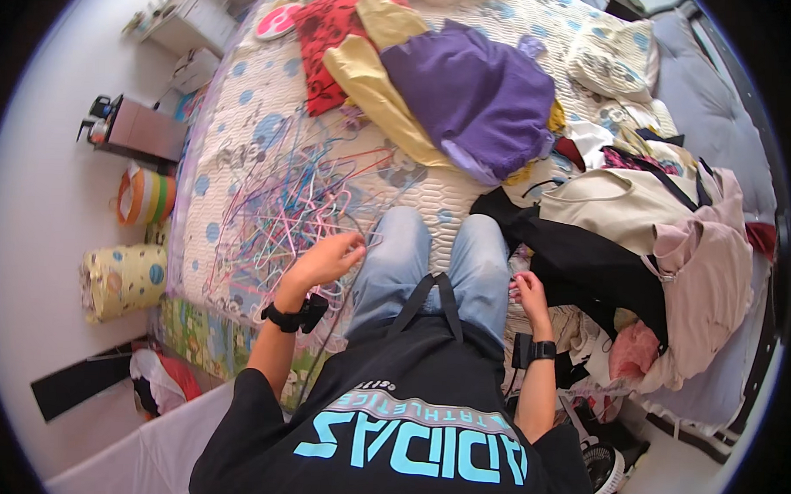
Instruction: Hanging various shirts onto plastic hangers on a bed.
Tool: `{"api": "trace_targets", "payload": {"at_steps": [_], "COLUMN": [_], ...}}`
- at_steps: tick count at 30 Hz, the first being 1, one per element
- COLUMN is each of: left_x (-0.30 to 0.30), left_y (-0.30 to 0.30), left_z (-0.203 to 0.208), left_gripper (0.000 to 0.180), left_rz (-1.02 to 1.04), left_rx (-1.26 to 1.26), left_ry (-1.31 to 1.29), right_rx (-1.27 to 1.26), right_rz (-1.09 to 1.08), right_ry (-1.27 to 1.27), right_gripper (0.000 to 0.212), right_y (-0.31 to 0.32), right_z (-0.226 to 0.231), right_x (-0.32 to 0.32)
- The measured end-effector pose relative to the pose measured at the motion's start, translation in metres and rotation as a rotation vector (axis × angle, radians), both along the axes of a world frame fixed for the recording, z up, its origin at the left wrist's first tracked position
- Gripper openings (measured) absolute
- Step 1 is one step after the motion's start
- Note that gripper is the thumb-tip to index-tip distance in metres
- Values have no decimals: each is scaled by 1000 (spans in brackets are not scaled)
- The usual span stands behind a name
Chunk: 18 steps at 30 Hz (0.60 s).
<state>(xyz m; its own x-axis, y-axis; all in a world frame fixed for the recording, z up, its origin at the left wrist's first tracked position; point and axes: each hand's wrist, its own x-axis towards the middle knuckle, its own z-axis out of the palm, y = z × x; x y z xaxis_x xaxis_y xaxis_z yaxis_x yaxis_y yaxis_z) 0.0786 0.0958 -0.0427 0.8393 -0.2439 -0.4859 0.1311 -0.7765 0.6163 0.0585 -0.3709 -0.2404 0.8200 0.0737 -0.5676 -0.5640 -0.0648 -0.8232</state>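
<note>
My left hand (330, 258) is over the near right edge of a tangled pile of thin, many-coloured clothes hangers (284, 200) on the bed. Its fingers curl together, and what they hold, if anything, I cannot make out. To the right of my knees, my right hand (528, 293) has its fingers loosely bent and slightly apart, with nothing visible in them. It is close beside a black garment (578, 266), part of a heap of clothes. In that heap lie a cream top (615, 198) and a pale pink garment (704, 266).
A purple garment (471, 88) lies beyond my knees on a yellow one (375, 89) and a red patterned cloth (334, 23). Folded white bedding (611, 54) sits at the far right. Along the left wall stand a striped basket (149, 197) and a yellow bin (124, 279).
</note>
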Motion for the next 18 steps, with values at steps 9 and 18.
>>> {"api": "trace_targets", "payload": {"at_steps": [9, 18], "left_x": [-66, -54], "left_y": [-55, -45], "left_z": [94, 33], "left_gripper": [26, 20], "left_rz": [76, 194], "left_rx": [-580, -119], "left_ry": [1, -527], "right_rx": [-536, -914], "right_rz": [418, 702], "right_ry": [-156, -384], "right_gripper": [25, 36], "right_y": [6, 19], "right_z": [19, 37], "right_x": [11, 37]}}
